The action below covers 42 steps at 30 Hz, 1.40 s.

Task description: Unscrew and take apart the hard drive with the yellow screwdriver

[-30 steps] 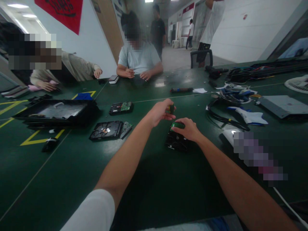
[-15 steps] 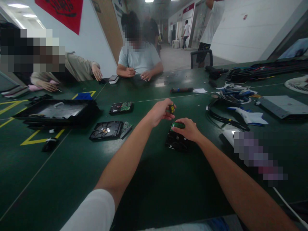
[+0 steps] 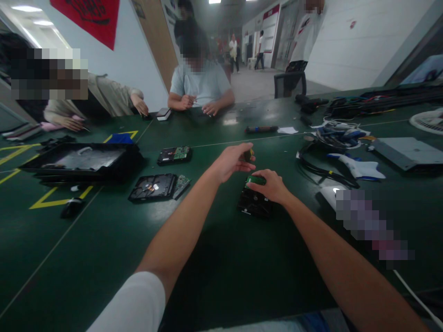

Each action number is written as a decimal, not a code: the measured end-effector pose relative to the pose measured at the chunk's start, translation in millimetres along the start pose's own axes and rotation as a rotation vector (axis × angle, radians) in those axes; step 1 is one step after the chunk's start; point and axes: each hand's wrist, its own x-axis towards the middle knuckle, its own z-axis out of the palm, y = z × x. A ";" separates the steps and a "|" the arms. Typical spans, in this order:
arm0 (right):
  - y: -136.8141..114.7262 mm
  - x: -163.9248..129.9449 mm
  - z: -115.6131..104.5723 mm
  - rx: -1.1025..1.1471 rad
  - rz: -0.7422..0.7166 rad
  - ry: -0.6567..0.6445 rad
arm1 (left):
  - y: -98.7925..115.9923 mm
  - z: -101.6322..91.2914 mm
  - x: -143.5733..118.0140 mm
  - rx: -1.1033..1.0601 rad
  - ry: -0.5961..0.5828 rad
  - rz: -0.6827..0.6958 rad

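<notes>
Just beyond the hard drive, my left hand (image 3: 235, 161) is closed around a black-and-yellow screwdriver (image 3: 249, 154); only part of its handle shows and its tip is hidden. My right hand (image 3: 272, 185) grips the far right part of a black hard drive (image 3: 255, 203) lying on the table. Its thumb and fingers press on the green circuit board (image 3: 256, 180) at the drive's far end. Left of my left forearm lie another hard drive (image 3: 152, 188), a loose circuit board (image 3: 181, 185) against its side, and a third drive (image 3: 174, 155) with a green board.
A black tray-like casing (image 3: 83, 159) stands at the left. On the right are bundled cables (image 3: 335, 133), a blue-white glove (image 3: 363, 167), a grey metal box (image 3: 410, 152) and a blurred-out object (image 3: 370, 226). Co-workers sit across the green table (image 3: 221, 258). A dark tube-like tool (image 3: 261, 129) lies ahead.
The screwdriver has turned in my left hand, so less of its yellow shows, and the fingers have shifted slightly. My right hand and the hard drive stay in place.
</notes>
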 end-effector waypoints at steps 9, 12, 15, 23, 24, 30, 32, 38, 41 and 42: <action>-1.7 -1.0 -1.2 0.000 -0.014 0.005 | -1.5 -0.6 -1.3 0.030 -0.057 0.002; -2.9 -1.7 -1.9 -0.011 0.000 0.005 | -2.2 -0.9 -0.8 -0.009 -0.062 -0.020; -3.2 -1.9 -2.3 -0.015 0.002 0.001 | -2.0 -1.0 -0.9 -0.008 -0.052 -0.031; -1.3 0.6 -0.8 -0.003 -0.001 -0.011 | 0.4 -0.9 -1.8 -0.024 -0.024 -0.025; -1.2 0.7 -0.8 -0.004 -0.001 -0.009 | 0.7 -0.5 -2.1 -0.025 -0.027 -0.032; -0.4 -0.1 -0.3 0.003 -0.003 -0.001 | 0.0 1.7 -2.2 -0.041 -0.019 -0.031; 0.5 -0.3 0.5 0.008 -0.003 0.010 | -1.4 1.3 -0.9 -0.028 -0.034 -0.015; 1.5 1.3 1.7 0.011 -0.008 0.008 | -1.9 0.5 0.2 0.102 0.003 0.048; 0.3 1.6 1.1 0.005 -0.008 0.005 | -0.8 0.6 -1.0 0.107 0.017 0.036; -0.3 1.3 0.9 0.005 -0.010 0.007 | -0.6 0.7 -1.3 0.087 0.005 0.029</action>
